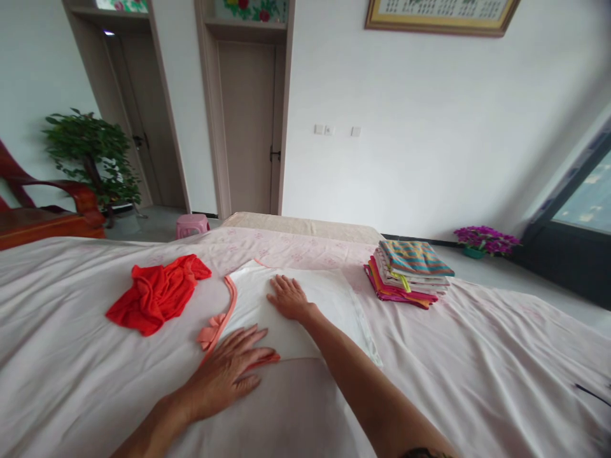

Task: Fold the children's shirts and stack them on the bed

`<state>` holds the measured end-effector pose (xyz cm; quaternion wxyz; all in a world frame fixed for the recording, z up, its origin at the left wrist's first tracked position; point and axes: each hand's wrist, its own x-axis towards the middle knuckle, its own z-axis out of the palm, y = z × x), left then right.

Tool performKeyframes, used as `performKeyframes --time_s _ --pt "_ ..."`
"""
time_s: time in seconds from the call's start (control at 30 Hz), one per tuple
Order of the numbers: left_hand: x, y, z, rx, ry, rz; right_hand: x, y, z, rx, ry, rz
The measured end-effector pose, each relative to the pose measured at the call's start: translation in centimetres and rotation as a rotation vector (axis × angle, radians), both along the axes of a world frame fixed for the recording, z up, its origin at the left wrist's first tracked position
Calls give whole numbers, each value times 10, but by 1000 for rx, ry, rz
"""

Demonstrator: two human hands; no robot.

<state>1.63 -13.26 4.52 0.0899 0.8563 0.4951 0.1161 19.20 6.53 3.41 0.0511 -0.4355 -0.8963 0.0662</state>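
Observation:
A white garment [315,305] with coral trim and a coral bow on its left edge lies spread out on the pink-white sheet [468,375]. My left hand [229,369] rests on its near left corner, fingers stretched and apart, beside the bow [210,332]. Farther up, my right hand [289,297] presses flat on the upper middle of the cloth with its fingers extended. Left of the garment lies a crumpled red cloth item [160,294], touched by neither hand.
A stack of folded clothes [409,273] sits to the right, a striped one on top. Beyond the sheet stand a pink stool [191,225], a potted plant [93,156], a wooden chair [52,207] and purple flowers [485,239]. Two doors open off the back wall.

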Motion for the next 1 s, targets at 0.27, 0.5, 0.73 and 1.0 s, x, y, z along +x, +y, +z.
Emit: performKeyframes --time_s 0.27,0.5,0.73,1.0 --pt "1 1 -2 38 -31 -18 129 66 2 -24 -142 -345" --pt "20 15 20 -84 -263 152 186 74 -7 -7 -169 -496" --pt "44 113 26 3 -168 212 181 72 -8 9 -153 -515" --pt "31 208 -11 55 126 315 184 71 -9 25 -96 -498"
